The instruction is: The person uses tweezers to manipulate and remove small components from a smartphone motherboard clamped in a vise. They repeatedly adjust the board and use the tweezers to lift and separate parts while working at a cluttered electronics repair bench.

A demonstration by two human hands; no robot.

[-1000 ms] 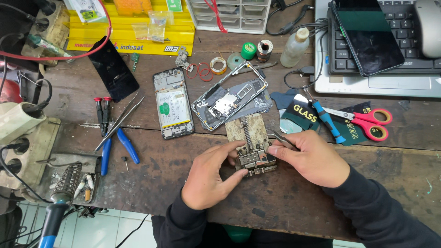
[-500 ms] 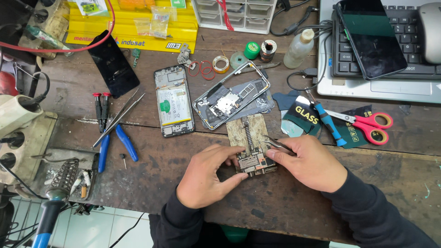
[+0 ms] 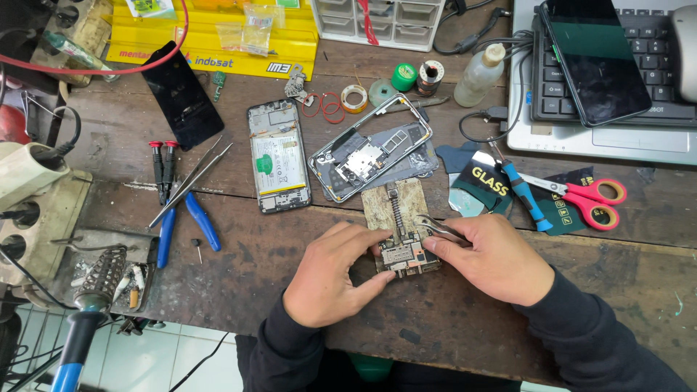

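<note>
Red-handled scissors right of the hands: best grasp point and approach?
Take the red-handled scissors at the two red loops, coming from the right. They lie flat on the wooden table, loops at the right end with bare wood beyond, blades pointing left under the blue-handled screwdriver.

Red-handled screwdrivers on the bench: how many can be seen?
2. Both red-handled screwdrivers lie side by side left of the tweezers, above the blue-handled pliers, well left of the left hand. Others may be hidden in the clutter.
</note>
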